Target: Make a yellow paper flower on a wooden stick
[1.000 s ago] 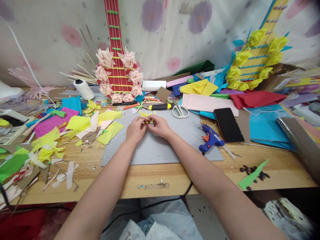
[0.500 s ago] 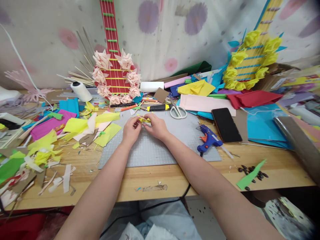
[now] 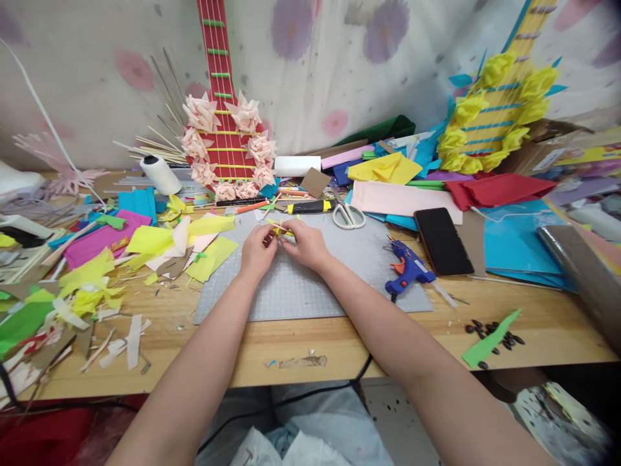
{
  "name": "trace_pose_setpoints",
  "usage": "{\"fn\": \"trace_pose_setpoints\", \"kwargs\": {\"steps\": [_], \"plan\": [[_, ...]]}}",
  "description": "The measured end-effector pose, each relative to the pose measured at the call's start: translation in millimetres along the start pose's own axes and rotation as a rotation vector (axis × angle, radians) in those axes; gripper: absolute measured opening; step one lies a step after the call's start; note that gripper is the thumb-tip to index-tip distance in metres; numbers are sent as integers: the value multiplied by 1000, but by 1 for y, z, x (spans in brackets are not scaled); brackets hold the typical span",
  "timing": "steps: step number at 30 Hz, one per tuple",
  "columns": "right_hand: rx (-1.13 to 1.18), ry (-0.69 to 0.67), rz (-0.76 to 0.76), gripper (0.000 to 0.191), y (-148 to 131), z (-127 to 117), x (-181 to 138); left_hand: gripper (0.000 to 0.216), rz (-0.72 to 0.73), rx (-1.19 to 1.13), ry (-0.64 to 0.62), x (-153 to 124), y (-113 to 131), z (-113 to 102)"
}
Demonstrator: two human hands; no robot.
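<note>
My left hand (image 3: 258, 249) and my right hand (image 3: 305, 243) meet over the far part of a grey cutting mat (image 3: 310, 285). Both pinch a small piece of yellow paper on a thin stick (image 3: 281, 228), held between the fingertips just above the mat. The fingers of both hands are curled closed round it. Much of the piece is hidden behind my fingers.
White-handled scissors (image 3: 347, 215), a yellow-black cutter (image 3: 310, 207) and a blue glue gun (image 3: 406, 270) lie near the mat. A black phone (image 3: 442, 241) rests to the right. Coloured paper scraps (image 3: 97, 272) cover the left. A red paper guitar (image 3: 227, 129) and a yellow-flowered one (image 3: 495, 110) lean on the wall.
My hands stay together on the yellow piece and have shifted slightly; the fingers have worked round it. The view has wobbled a little.
</note>
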State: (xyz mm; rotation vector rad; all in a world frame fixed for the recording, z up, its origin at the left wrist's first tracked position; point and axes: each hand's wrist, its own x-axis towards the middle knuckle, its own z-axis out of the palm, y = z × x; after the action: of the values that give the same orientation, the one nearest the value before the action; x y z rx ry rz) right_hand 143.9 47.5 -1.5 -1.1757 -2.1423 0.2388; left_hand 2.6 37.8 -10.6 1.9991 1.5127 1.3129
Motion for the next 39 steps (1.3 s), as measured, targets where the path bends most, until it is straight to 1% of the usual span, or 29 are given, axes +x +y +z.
{"fn": "trace_pose_setpoints", "kwargs": {"steps": [6,14,19,24,29,33,39], "plan": [[0,-11,17,22,0,0,0,25,-11,13,-1,0,1,1],[-20,11,19,22,1,1,0,27,-2,31,-16,0,0,1],[-61,37,56,21,1,1,1,27,7,53,4,-2,5,0],[-86,7,64,18,1,1,1,25,10,60,-6,-3,8,0],[-64,-32,38,20,0,-1,0,26,7,117,-11,-3,9,-1],[-45,-62,28,23,0,-1,1,30,36,162,-10,-4,10,-1],[28,-14,88,25,0,-3,1,35,5,153,-36,-3,7,-1]]}}
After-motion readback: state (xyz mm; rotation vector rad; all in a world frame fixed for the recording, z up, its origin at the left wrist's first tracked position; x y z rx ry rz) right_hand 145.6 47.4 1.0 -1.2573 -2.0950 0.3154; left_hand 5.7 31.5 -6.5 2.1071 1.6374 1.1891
